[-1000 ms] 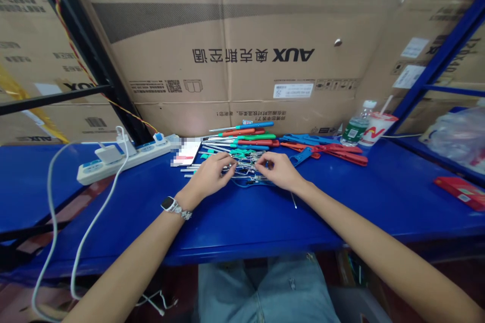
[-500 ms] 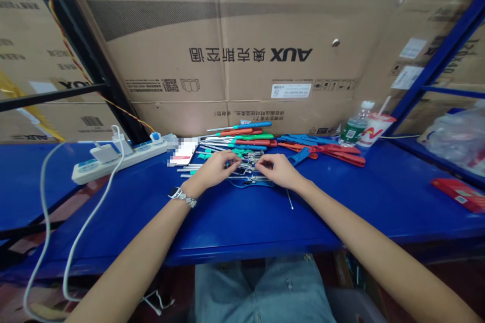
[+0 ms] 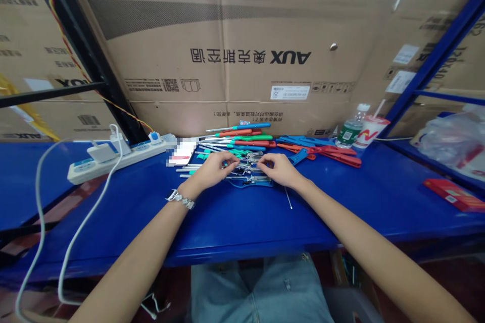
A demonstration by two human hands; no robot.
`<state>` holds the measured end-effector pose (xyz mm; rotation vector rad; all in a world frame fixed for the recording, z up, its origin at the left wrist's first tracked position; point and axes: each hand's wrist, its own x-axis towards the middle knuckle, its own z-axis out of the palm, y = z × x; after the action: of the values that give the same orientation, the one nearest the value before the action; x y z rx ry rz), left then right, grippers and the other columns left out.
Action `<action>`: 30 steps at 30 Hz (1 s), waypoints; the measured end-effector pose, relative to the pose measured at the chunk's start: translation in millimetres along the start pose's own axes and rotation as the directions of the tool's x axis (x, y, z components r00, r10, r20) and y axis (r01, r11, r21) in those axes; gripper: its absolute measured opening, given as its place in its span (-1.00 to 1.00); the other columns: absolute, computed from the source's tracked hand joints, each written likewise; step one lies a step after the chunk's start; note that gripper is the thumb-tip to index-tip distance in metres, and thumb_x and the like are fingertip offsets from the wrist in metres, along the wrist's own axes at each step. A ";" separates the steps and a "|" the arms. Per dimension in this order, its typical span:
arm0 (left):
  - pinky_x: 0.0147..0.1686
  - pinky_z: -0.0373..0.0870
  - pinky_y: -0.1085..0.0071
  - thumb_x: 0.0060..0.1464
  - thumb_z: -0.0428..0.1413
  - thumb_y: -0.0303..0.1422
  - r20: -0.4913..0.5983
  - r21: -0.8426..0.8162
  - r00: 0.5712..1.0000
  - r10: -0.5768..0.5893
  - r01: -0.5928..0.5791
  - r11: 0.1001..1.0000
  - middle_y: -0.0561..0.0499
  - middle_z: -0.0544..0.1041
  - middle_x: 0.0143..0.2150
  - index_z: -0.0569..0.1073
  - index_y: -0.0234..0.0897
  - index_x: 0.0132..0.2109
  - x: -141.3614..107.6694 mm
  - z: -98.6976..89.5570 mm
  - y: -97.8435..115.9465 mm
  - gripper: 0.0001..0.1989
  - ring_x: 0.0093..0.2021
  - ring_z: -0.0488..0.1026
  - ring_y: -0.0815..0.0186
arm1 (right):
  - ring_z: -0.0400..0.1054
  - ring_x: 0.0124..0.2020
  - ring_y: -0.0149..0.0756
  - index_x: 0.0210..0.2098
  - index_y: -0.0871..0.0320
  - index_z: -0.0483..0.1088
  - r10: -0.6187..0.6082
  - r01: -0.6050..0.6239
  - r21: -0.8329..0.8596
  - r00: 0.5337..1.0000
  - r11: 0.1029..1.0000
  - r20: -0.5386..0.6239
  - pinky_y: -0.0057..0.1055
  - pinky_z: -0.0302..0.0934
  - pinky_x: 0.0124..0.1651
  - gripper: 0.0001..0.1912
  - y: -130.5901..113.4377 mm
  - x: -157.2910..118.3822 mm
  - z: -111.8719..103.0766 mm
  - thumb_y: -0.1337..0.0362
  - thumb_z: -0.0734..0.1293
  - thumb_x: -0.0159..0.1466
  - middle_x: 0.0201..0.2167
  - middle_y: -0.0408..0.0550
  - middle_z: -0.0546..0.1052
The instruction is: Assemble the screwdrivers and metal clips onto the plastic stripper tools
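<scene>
My left hand (image 3: 216,169) is closed in a pinch, thumb against fingertips, over several metal rods with green collars (image 3: 185,168). Facing it across a small gap, my right hand (image 3: 279,168) pinches in the same way. Whatever lies in either pinch is too small to make out. Between and below the fingertips are thin metal parts and wires (image 3: 252,167), with a blue plastic piece (image 3: 253,184) under them. From beneath my right hand a thin white-tipped wire (image 3: 288,199) sticks out towards me. Tools with blue, red and green handles (image 3: 253,138) are heaped just behind.
Blue plastic parts (image 3: 299,140) and red ones (image 3: 337,154) lie to the right. A water bottle (image 3: 347,131) and a lidded cup with a straw (image 3: 369,130) stand behind them. At left a power strip (image 3: 87,169) trails white cables. A red box (image 3: 452,194) sits far right.
Both hands keep nearly the same place and pinch, with the gap between their fingertips slightly wider. The view has shifted a little; nothing else visibly moved.
</scene>
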<state>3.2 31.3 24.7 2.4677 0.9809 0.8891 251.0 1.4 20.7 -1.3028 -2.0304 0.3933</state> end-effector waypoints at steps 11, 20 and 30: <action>-0.21 0.39 0.33 0.28 0.08 -0.26 -0.017 0.014 1.000 -0.025 0.025 1.000 -0.05 0.63 -0.21 0.58 -0.26 -0.18 0.0 -3.3 -2.6 -0.78 -0.22 0.52 0.25 | 0.40 -0.40 -0.32 -0.37 0.17 0.58 -0.004 0.005 -0.035 1.000 0.999 0.013 -0.40 0.21 -0.25 -0.87 -3.6 -1.1 0.3 0.37 0.36 0.27 -0.40 -0.05 0.61; -0.17 0.42 0.33 0.24 0.12 -0.36 -0.007 0.041 0.998 -0.066 0.066 0.997 -0.05 0.65 -0.19 0.58 -0.25 -0.19 0.0 -6.8 -5.4 -0.86 -0.19 0.55 0.24 | 0.43 -0.34 -0.28 -0.37 0.15 0.58 -0.035 0.038 -0.084 0.999 0.996 0.033 -0.38 0.22 -0.20 -0.88 -1.1 1.7 3.1 0.37 0.37 0.27 -0.36 -0.04 0.63; -0.08 0.46 0.27 0.19 0.11 -0.43 -0.059 0.112 0.995 -0.077 0.083 0.990 -0.07 0.66 -0.14 0.59 -0.24 -0.19 -2.2 -18.4 -24.1 -0.85 -0.12 0.57 0.18 | 0.46 -0.31 -0.27 -0.38 0.15 0.56 -0.097 0.105 -0.112 0.992 0.988 0.080 -0.37 0.20 -0.21 -0.87 -4.8 16.2 3.1 0.41 0.36 0.26 -0.33 -0.05 0.64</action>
<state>-22.1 48.2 25.2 2.4892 1.1720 0.9020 241.4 13.8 27.5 -1.2640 -2.1999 0.2846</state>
